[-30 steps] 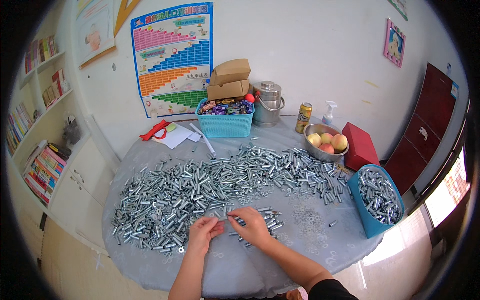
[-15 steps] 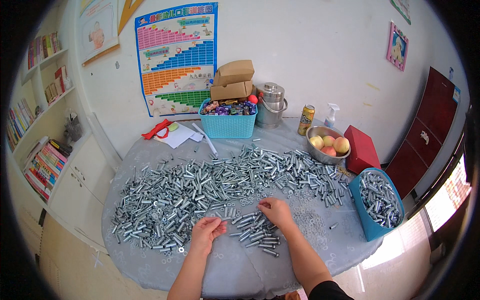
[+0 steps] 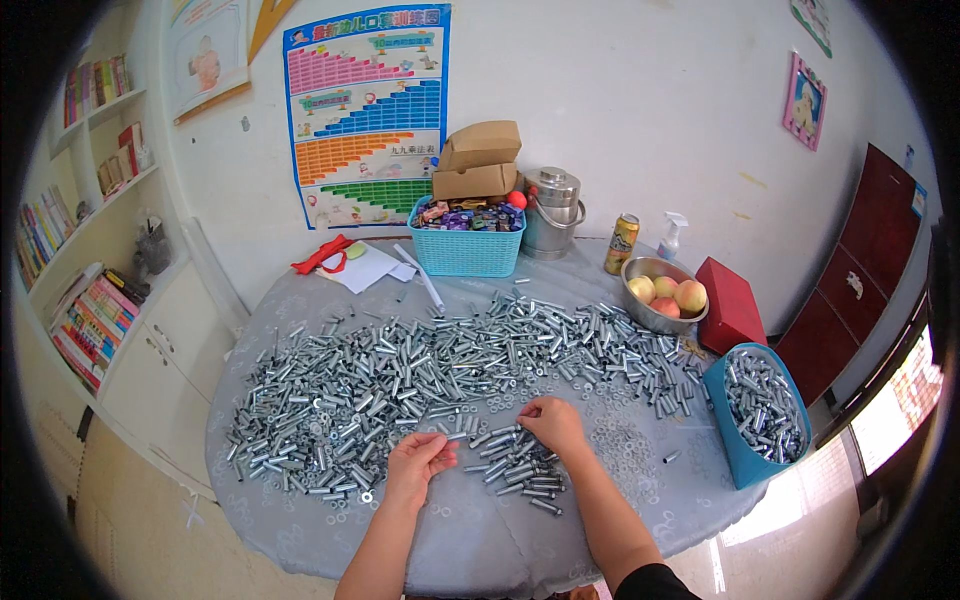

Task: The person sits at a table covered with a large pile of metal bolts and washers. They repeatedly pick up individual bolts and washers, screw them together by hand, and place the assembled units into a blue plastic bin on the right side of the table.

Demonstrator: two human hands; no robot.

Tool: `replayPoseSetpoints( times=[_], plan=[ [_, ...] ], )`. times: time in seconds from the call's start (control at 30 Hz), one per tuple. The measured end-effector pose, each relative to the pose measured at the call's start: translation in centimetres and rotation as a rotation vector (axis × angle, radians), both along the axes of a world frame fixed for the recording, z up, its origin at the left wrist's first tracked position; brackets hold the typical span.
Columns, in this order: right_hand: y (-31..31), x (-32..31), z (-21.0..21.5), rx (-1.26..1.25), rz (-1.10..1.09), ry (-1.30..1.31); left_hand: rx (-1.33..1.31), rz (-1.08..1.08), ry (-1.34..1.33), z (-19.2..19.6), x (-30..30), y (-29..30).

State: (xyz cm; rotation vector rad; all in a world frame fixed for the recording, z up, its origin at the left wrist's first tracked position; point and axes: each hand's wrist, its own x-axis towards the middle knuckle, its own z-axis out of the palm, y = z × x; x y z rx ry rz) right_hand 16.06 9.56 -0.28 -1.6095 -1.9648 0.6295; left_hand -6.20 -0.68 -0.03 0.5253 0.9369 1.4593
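Grey cloth covered the round table. Nearest, the left hand pinched a small metal piece in a narrow grip; at its three o'clock the right hand rested fingers-down on a small cluster of bolts. Beyond, toward twelve o'clock, spread the wide heap of metal sleeves, then the turquoise basket.

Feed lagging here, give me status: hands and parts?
Left hand pinching a small metal piece; right hand resting on the small cluster of metal sleeves. Big pile behind, nothing blocking.
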Motion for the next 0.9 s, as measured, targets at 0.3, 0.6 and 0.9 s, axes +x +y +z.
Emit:
replayPoseSetpoints(
  times=[0.3,0.6,0.9],
  plan=[
    [-0.7,-1.1,1.0,0.042,0.072,0.302,-0.009,-0.003,-0.010,-0.1,0.2,0.1],
    [-3.1,-3.6,2.1,-0.469,0.440,0.884,-0.023,-0.017,-0.052,-0.4,0.1,0.1],
    [-3.7,-4.4,2.2,-0.096,0.340,0.607,-0.046,-0.066,-0.093,-0.7,-0.2,0.1]
  ],
)
